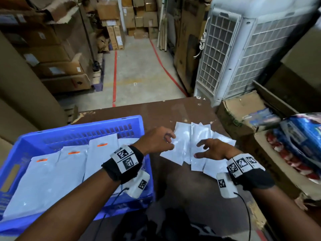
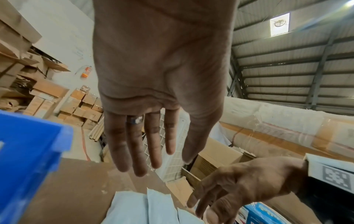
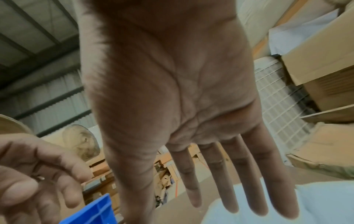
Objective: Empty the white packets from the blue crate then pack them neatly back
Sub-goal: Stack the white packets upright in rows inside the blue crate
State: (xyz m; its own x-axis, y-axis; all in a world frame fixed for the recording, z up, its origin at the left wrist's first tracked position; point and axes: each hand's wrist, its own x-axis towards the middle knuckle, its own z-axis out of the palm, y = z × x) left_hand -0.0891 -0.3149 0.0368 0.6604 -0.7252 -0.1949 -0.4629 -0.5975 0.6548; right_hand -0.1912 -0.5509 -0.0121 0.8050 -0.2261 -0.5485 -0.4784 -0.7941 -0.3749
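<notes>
The blue crate (image 1: pixel 83 129) stands at the table's left and holds several white packets (image 1: pixel 73 171) with orange marks, laid overlapping. A loose pile of white packets (image 1: pixel 196 134) lies on the brown table (image 1: pixel 170 181) to the crate's right. My left hand (image 1: pixel 169 141) hovers at the pile's left edge, and in the left wrist view its fingers (image 2: pixel 153 151) are straight and hold nothing. My right hand (image 1: pixel 201 150) is spread just over the pile's middle, palm down and empty. In the right wrist view its fingers (image 3: pixel 229 189) hang straight above a packet (image 3: pixel 321 201).
A white air cooler (image 1: pixel 243 49) stands behind the table's far right corner. Open cardboard boxes (image 1: pixel 243 112) with blue and red packs (image 1: pixel 298 141) crowd the right side. Stacked cartons (image 1: pixel 52 58) line the left, and a floor aisle with red tape runs ahead.
</notes>
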